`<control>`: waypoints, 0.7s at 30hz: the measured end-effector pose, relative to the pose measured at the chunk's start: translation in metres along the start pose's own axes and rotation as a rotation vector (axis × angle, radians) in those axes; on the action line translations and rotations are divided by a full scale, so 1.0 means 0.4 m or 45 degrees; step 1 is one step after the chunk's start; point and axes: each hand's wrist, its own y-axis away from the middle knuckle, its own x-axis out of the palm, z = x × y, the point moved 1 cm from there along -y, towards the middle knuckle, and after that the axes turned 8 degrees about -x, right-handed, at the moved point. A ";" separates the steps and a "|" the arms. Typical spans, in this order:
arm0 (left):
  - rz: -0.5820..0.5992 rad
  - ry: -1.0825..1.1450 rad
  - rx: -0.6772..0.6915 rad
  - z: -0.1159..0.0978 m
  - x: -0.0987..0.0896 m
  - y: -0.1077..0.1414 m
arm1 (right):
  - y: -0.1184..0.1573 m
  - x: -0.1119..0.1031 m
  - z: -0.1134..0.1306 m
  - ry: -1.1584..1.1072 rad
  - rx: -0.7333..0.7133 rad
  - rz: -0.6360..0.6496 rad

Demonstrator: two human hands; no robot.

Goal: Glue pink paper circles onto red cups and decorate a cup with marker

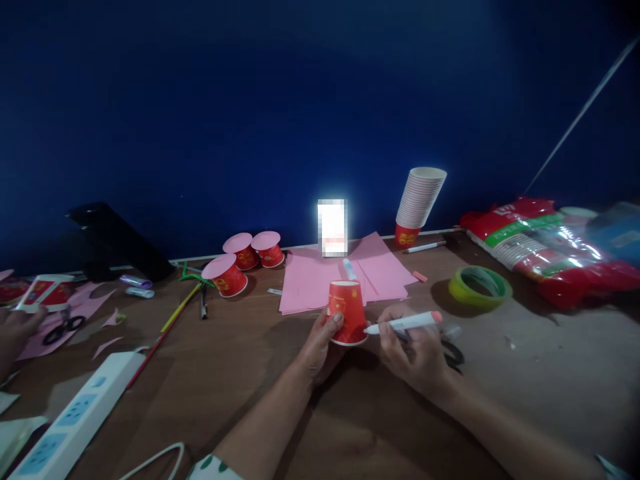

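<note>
My left hand (pixel 321 343) is closed around the side of a red paper cup (pixel 349 310), which is held upside down above the table. In my right hand (pixel 411 353) is a white marker (pixel 404 323) with an orange end. Its tip points left, at the lower right side of the cup; I cannot tell whether it touches. Behind the cup lie sheets of pink paper (pixel 320 277). Black scissor handles (pixel 454 355) show partly beside my right hand.
Red cups topped with pink discs (pixel 226 265) stand back left. A tilted stack of paper cups (pixel 420 200) leans at the wall, near green tape (pixel 480 287) and a red bag (pixel 535 247). A power strip (pixel 83 413) lies left, near another person's hand (pixel 17 333).
</note>
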 end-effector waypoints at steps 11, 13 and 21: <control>-0.047 0.041 0.023 0.007 -0.017 -0.012 | -0.015 -0.004 0.005 -0.028 0.081 0.101; -0.044 0.039 0.032 0.005 -0.015 -0.012 | -0.014 -0.004 0.003 -0.040 0.097 0.092; 0.003 -0.005 0.070 0.008 -0.017 -0.018 | -0.007 0.003 0.010 -0.027 0.038 0.068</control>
